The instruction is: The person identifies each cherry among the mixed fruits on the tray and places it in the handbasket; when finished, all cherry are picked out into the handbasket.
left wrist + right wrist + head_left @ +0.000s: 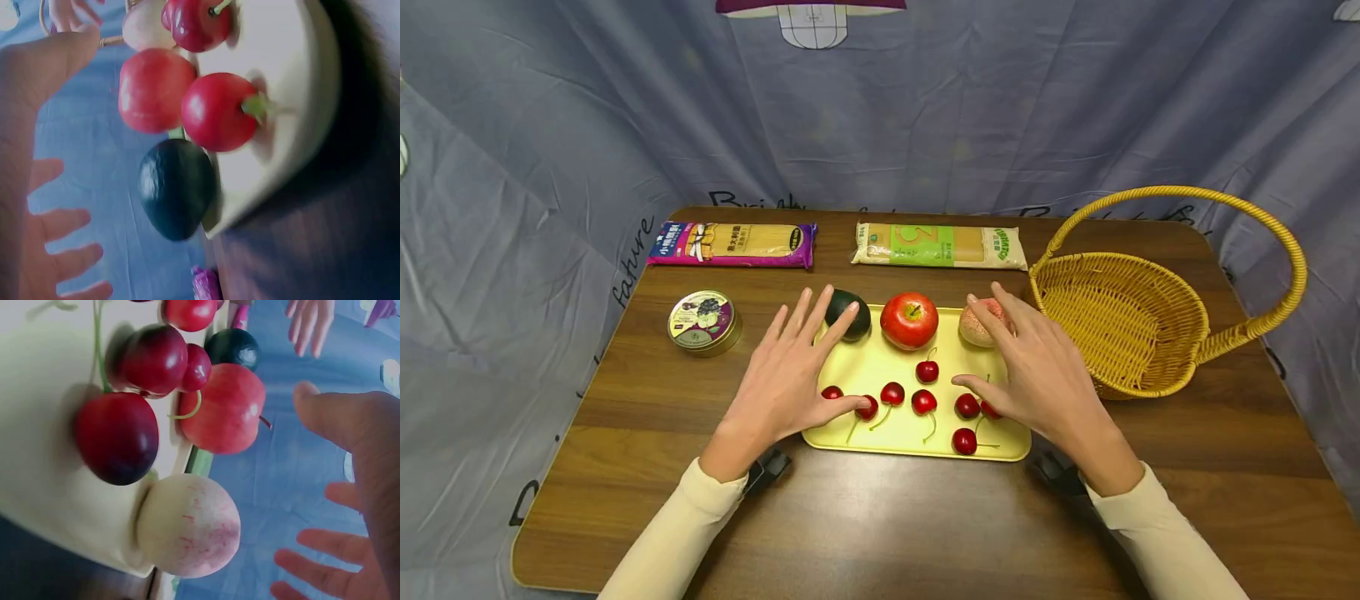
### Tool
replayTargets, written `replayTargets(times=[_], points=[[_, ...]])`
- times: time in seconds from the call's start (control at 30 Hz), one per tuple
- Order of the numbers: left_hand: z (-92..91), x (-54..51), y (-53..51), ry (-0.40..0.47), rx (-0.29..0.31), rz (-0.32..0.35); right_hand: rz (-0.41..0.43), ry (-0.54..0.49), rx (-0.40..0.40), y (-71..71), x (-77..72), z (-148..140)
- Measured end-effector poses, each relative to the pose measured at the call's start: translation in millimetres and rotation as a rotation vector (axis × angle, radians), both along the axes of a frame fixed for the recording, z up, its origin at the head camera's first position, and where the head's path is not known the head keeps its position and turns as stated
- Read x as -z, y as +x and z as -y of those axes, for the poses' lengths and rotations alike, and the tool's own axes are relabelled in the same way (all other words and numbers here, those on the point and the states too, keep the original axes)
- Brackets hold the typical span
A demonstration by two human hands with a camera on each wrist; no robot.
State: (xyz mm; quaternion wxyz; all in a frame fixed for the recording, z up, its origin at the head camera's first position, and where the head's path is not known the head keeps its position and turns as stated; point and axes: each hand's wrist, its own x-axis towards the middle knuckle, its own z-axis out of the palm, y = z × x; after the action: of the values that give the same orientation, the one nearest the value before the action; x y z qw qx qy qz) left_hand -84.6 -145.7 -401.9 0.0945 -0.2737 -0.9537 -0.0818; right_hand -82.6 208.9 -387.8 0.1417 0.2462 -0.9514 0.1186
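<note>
- Tray (880,362), pale yellow, round-cornered, on the wooden table (880,517); it bears a glossy red apple (909,321), dark avocado (862,322), pinkish peach (972,330) and shiny stemmed cherries (924,402).
- Left hand (786,379) and right hand (1048,367) apart, fingers spread over its ends, partly hiding avocado and peach from the head view.
- Wicker basket (1105,321) right, round tin (702,322) left, two noodle packets (938,245) behind.

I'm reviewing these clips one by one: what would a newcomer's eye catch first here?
Probably the bright red apple at the far side of the yellow tray, with red cherries scattered nearer the person. Next, the left hand and right hand, fingers spread, held over the tray's two ends. The wicker basket, with its tall looped handle, also stands out to the tray's right.
</note>
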Motion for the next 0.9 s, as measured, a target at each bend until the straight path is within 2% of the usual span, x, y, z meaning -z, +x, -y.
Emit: replayTargets(times=[0.17, 0.27, 0.53, 0.73, 0.9], points=[[17.7, 2.7, 6.8, 0.064, 0.039, -0.019, -0.068, -0.059, -0.039, 10.7, 4.6, -12], [25.9, 6.1, 9.5, 0.099, 0.044, -0.009, -0.064, -0.06, -0.054, 17.5, 9.4, -17], [42.1, 20.3, 15.7, 0.167, 0.081, 0.092, -0.013, -0.066, -0.078, 35.6, 23.6, -27], [53.9, 28.3, 14.5, 0.167, 0.073, 0.157, -0.013, -0.054, -0.128, 42.0, 32.9, -33], [60.6, 32.7, 13.3, 0.166, 0.074, 0.206, 0.01, -0.062, -0.137, 45.0, 37.3, -33]])
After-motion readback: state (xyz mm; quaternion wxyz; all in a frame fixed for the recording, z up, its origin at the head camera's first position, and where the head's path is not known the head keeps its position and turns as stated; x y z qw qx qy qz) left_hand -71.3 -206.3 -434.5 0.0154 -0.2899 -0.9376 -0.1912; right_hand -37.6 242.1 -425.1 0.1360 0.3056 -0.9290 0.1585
